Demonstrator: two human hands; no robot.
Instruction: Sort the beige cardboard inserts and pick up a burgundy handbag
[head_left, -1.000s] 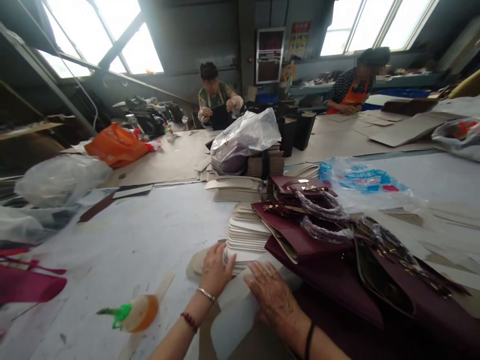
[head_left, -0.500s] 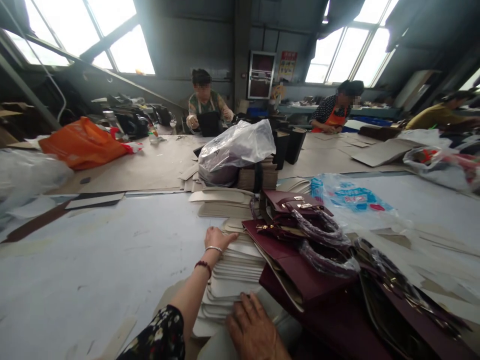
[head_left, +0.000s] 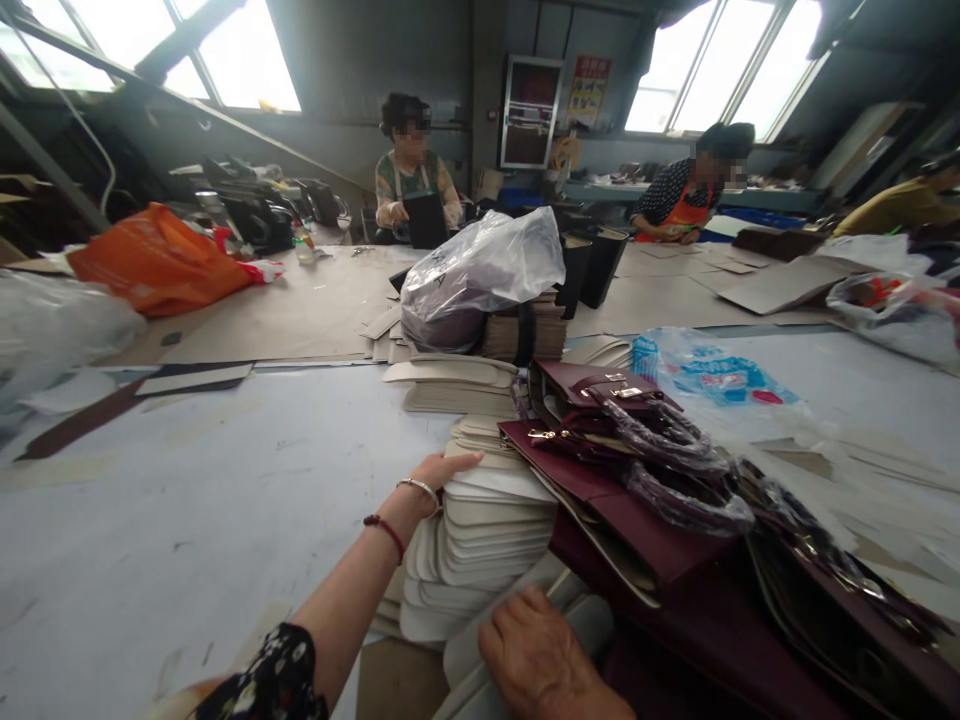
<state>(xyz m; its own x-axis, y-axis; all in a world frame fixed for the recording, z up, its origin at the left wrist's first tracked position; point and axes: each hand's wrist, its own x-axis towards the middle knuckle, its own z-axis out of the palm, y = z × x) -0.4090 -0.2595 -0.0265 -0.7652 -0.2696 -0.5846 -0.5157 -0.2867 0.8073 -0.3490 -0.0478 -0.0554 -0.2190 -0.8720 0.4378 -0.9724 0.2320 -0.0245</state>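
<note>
Bench (head_left: 187, 520): broad pale work surface, running out to the left of both hands and far ahead of them.

Maroon handbags (head_left: 622, 500): several lying overlapped just to the right of both hands, their handles wrapped in clear film, gold fittings showing; the nearest bag lies close beside the right hand.

Clear plastic bag (head_left: 480, 275): bulging, set on a stack of brown board well beyond the fingertips (a dark strap runs down that stack).

Orange bag (head_left: 154, 270): far to the left and ahead of the left hand, on the brown sheet that covers the further bench.

Blue-printed plastic wrapper (head_left: 705, 375): ahead and to the right, beyond the handbags.

Stack of pale card pieces (head_left: 480, 530): rounded-cornered cut shapes, piled and fanned, lying between the two hands and against the handbags' left edge. A second, similar pile (head_left: 454, 385) sits further ahead.

Left hand (head_left: 442, 472): reaching forward, fingers (head_left: 466, 460) extended flat and released, resting on the top left edge of the near stack; silver bangle and red bead bracelet at the wrist.

Right hand (head_left: 540, 655): low, at the near foot of the stack, fingers curled over a pale piece; whether it truly grips the piece cannot be told.

Two people sit at the far bench, well beyond everything listed.
</note>
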